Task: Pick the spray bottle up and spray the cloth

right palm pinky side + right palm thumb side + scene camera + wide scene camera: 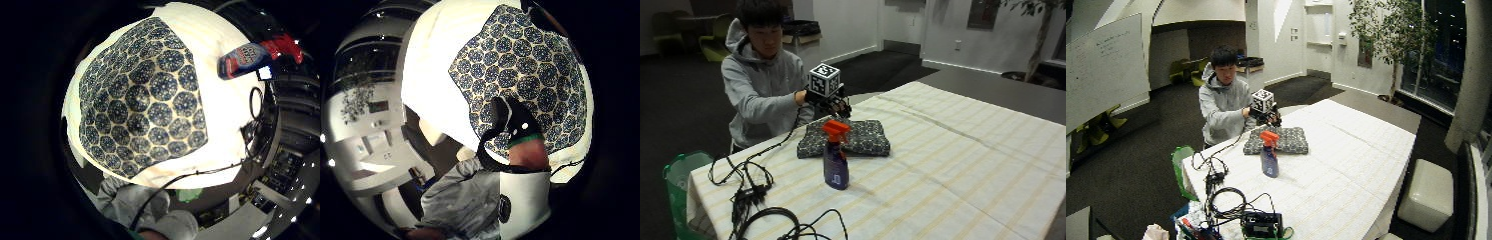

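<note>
1. Purple plastic spray bottle (836,161) with an orange trigger head stands upright on the striped-clothed desk (959,165), just beside the folded blue patterned cloth (856,137), untouched.
2. Black-gloved right hand (833,104) hovers above the cloth, grip released, grasping nothing.
3. Picking up and spraying both remain.

The spray bottle (835,161) stands upright on the striped tablecloth, a purple-blue bottle with an orange-red trigger head and a pale label on its side. Just behind it lies the cloth (848,138), a folded, roughly square piece patterned with dark blue rosettes on a cream ground, lying flat near the table edge by the person. The two are near each other but apart.
</note>
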Motion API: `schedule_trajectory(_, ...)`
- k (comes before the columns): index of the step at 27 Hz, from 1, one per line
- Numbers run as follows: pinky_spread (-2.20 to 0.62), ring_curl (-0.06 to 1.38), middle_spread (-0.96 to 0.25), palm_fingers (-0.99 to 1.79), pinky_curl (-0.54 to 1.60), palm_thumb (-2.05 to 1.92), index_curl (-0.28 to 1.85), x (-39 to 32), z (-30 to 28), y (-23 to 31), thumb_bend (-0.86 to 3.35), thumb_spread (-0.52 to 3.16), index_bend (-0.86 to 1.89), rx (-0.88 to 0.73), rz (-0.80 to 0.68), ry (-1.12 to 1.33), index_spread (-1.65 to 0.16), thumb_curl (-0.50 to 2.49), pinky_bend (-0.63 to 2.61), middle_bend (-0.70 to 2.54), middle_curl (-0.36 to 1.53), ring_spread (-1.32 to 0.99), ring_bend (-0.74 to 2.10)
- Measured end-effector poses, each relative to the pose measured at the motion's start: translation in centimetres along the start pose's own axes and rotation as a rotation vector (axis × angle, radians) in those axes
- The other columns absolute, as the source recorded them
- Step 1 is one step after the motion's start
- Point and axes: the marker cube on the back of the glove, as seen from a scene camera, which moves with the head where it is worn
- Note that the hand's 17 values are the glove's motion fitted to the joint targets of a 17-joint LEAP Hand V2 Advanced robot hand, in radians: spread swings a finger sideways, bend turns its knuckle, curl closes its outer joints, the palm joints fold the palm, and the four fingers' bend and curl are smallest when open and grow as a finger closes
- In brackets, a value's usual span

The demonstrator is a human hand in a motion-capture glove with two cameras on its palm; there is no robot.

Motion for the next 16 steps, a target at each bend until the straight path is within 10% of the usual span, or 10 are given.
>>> schedule_trajectory(16,0.24,0.12,-0.04,0.37,0.16,0.61,0.24,1.3,-0.1,0.7,0.29,0.98,0.24,0.079,-0.032,-0.032,-0.31,0.20,0.19,0.38,0.22,0.04,0.20)
